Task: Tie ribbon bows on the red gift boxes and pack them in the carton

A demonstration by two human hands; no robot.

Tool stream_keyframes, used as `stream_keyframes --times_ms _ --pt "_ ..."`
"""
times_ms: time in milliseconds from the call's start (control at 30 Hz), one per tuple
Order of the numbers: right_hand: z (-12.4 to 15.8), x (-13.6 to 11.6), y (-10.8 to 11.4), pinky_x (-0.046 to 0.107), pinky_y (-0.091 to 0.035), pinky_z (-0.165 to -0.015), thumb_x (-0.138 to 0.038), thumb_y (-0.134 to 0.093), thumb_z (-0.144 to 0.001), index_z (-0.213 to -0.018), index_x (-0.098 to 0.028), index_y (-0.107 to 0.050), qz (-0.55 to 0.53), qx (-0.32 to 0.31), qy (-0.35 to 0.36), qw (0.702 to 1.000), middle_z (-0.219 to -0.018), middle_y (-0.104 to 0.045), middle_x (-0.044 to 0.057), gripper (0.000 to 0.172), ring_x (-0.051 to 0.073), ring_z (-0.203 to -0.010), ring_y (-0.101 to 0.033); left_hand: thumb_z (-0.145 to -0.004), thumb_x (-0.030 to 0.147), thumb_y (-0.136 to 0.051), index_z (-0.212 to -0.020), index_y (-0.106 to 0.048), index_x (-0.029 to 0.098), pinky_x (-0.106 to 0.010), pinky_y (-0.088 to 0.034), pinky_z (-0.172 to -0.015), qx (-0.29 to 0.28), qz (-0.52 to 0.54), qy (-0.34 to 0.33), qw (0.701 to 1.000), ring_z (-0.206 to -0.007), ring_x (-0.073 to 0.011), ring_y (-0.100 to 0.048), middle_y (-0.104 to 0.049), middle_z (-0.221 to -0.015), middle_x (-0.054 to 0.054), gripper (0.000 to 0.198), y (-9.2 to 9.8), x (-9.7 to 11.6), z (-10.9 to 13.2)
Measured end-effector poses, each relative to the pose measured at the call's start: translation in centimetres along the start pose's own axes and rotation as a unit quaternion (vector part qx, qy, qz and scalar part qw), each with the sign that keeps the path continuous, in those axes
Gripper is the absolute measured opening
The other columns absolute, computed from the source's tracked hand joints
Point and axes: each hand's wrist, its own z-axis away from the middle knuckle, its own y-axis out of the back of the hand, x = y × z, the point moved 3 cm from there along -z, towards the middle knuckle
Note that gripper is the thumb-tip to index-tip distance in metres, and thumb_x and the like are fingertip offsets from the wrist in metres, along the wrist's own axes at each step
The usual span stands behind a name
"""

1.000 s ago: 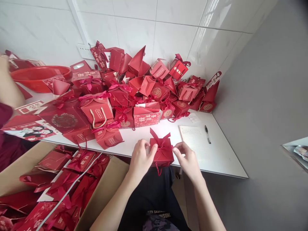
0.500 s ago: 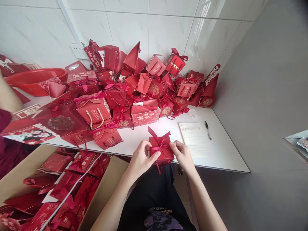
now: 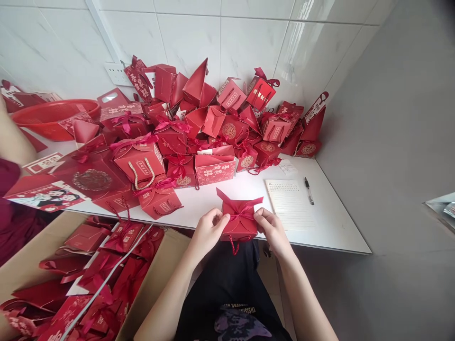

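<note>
A small red gift box sits at the table's front edge, with a twisted red cord handle hanging from its near side. Across its top a crimson ribbon is tied in a bow, the tails spreading to either side. Thumb and fingers of my left hand are closed on the bow's left part, at the box's left edge. At the opposite edge my right hand pinches the ribbon's right part. My fingers partly hide the loops.
Many red gift boxes are heaped along the wall. A lined notepad and a pen lie right. A cardboard carton of boxes stands lower left. Another person's arm and a red basket are far left.
The bow's right tail now reaches further right, and the ribbon is spread wider across the box. Both hands remain beside the box, with their grip slightly shifted.
</note>
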Motion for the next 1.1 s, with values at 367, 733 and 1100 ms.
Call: stream_keyframes --times_ms 367,733,1100 --pt "-0.9 1.5 -0.2 0.023 -0.021 -0.044 -0.036 -0.072 -0.06 -0.051 -0.019 -0.044 -0.193 0.016 -0.059 0.979 -0.051 -0.03 -0.006 0.034 0.008 -0.047 -0.023 -0.08 0.045 -0.047 -0.062 -0.033 0.019 -0.02 -0.025 -0.048 -0.06 0.106 0.014 0.992 -0.051 -0.0074 -0.027 -0.03 -0.057 0.007 0.035 -0.4 -1.7 -0.9" --pt "-1.0 1.9 -0.4 0.022 -0.023 -0.043 -0.028 -0.073 -0.058 -0.047 -0.02 -0.038 -0.275 -0.005 -0.093 0.957 -0.047 -0.021 -0.009 0.037 0.006 -0.045 -0.016 -0.08 0.044 -0.046 -0.061 -0.031 0.019 -0.022 -0.025 -0.051 -0.054 0.111 -0.009 0.992 -0.054 -0.0084 -0.027 -0.028 -0.059 0.006 0.035 -0.3 -2.0 -1.1" --pt "-1.2 2.5 -0.2 0.023 -0.026 -0.043 -0.03 -0.073 -0.06 -0.049 -0.019 -0.04 -0.273 -0.027 -0.077 0.958 -0.046 -0.023 -0.009 0.036 0.005 -0.042 -0.019 -0.078 0.046 -0.049 -0.06 -0.032 0.019 -0.021 -0.026 -0.052 -0.058 0.156 0.004 0.986 -0.053 -0.008 -0.028 -0.029 -0.058 0.007 0.036 -0.5 -2.5 -1.7"
